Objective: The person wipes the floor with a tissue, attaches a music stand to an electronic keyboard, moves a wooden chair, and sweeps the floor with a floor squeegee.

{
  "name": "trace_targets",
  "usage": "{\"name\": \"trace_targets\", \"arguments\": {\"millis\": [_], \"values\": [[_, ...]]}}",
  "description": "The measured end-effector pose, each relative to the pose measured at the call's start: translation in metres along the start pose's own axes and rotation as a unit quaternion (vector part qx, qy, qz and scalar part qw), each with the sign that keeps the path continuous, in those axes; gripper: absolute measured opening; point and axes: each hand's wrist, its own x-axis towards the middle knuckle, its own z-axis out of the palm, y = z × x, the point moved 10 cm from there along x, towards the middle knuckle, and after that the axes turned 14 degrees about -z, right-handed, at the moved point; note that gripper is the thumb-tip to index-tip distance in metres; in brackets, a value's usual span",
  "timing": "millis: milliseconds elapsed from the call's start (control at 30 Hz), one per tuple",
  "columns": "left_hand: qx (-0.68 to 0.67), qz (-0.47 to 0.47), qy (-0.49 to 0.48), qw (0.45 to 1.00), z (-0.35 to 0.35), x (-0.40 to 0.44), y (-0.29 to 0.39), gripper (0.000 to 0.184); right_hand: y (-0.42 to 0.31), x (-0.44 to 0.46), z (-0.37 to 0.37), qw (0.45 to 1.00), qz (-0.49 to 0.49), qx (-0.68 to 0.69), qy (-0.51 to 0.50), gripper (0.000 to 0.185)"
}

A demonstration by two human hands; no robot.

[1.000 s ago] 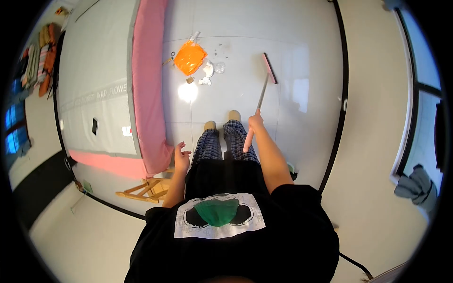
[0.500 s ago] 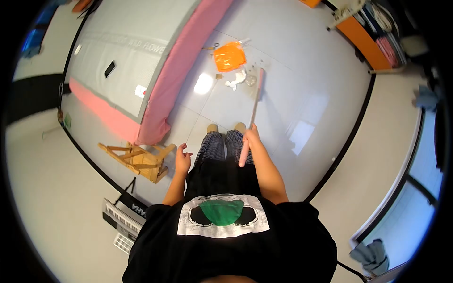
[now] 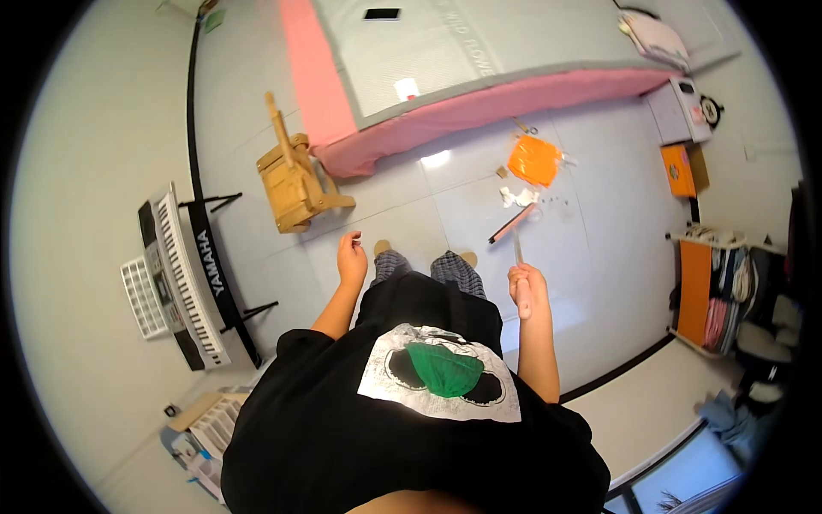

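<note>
My right hand (image 3: 525,287) is closed round the pink handle of a floor squeegee (image 3: 512,224), whose long pink head with a dark edge is at the floor, slanting beside the litter. Just beyond that head lie crumpled white tissue (image 3: 518,198) and a clear crumpled scrap. An orange plastic bag (image 3: 535,160) is spread farther out, with a small brown piece (image 3: 502,172) at its left. My left hand (image 3: 351,257) hangs in the air holding nothing, its fingers loosely bent and partly apart, nearest to a wooden folding stool (image 3: 295,184).
A bed with a pink skirt (image 3: 445,133) runs across the far side, and a phone (image 3: 382,14) lies on it. At left stands a Yamaha keyboard (image 3: 188,274). A nightstand (image 3: 676,111), an orange box (image 3: 678,171) and a clothes rack (image 3: 715,287) line the right.
My view has turned to the right, so the bed now crosses the top. The squeegee head has swung round and come nearer my feet. The litter lies in much the same arrangement.
</note>
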Motion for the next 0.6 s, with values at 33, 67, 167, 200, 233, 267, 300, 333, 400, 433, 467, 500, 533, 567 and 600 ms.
{"name": "trace_targets", "arguments": {"millis": [33, 67, 167, 200, 233, 267, 300, 333, 400, 433, 467, 500, 533, 567, 600], "values": [[-0.006, -0.008, 0.011, 1.0, -0.013, 0.003, -0.01, 0.031, 0.016, -0.003, 0.017, 0.999, 0.023, -0.026, -0.006, 0.007], [-0.023, -0.026, 0.034, 0.999, -0.029, 0.005, -0.025, 0.029, 0.035, -0.005, 0.03, 0.998, 0.045, -0.052, -0.009, 0.009], [-0.052, -0.058, 0.062, 0.995, -0.07, 0.011, -0.071, 0.028, 0.061, 0.008, 0.061, 0.971, -0.119, -0.203, 0.03, 0.019], [-0.062, -0.061, 0.061, 0.994, -0.083, 0.016, -0.085, 0.029, 0.076, 0.01, 0.074, 0.969, -0.116, -0.215, 0.023, 0.019], [-0.065, -0.07, 0.07, 0.993, -0.092, 0.02, -0.099, 0.029, 0.086, 0.017, 0.097, 0.937, -0.127, -0.322, -0.049, 0.02], [-0.088, -0.085, 0.057, 0.991, -0.105, 0.024, -0.114, 0.03, 0.105, 0.019, 0.122, 0.888, -0.137, -0.421, -0.122, 0.022], [-0.11, -0.098, 0.043, 0.988, -0.118, 0.028, -0.129, 0.031, 0.109, 0.006, 0.148, 0.841, -0.177, -0.501, -0.103, 0.023], [-0.112, -0.103, 0.051, 0.987, -0.132, 0.031, -0.143, 0.031, 0.111, -0.007, 0.175, 0.784, -0.218, -0.575, -0.083, 0.025], [-0.114, -0.114, 0.05, 0.986, -0.153, 0.036, -0.175, 0.034, 0.125, 0.015, 0.199, 0.787, -0.238, -0.547, -0.156, 0.023], [-0.118, -0.121, 0.058, 0.984, -0.166, 0.037, -0.187, 0.034, 0.131, 0.037, 0.207, 0.792, -0.254, -0.516, -0.206, 0.023], [-0.13, -0.143, 0.055, 0.98, -0.171, 0.037, -0.195, 0.034, 0.138, 0.032, 0.225, 0.791, -0.24, -0.521, -0.212, 0.025], [-0.144, -0.163, 0.054, 0.974, -0.179, 0.039, -0.209, 0.034, 0.154, 0.033, 0.238, 0.796, -0.226, -0.51, -0.236, 0.027], [-0.15, -0.171, 0.063, 0.972, -0.187, 0.04, -0.219, 0.034, 0.168, 0.035, 0.25, 0.8, -0.21, -0.498, -0.26, 0.029], [-0.187, -0.202, 0.064, 0.959, -0.189, 0.041, -0.235, 0.033, 0.18, 0.035, 0.259, 0.794, -0.206, -0.505, -0.268, 0.029], [-0.224, -0.229, 0.065, 0.945, -0.189, 0.045, -0.249, 0.033, 0.195, 0.035, 0.268, 0.797, -0.176, -0.502, -0.285, 0.029]]}}
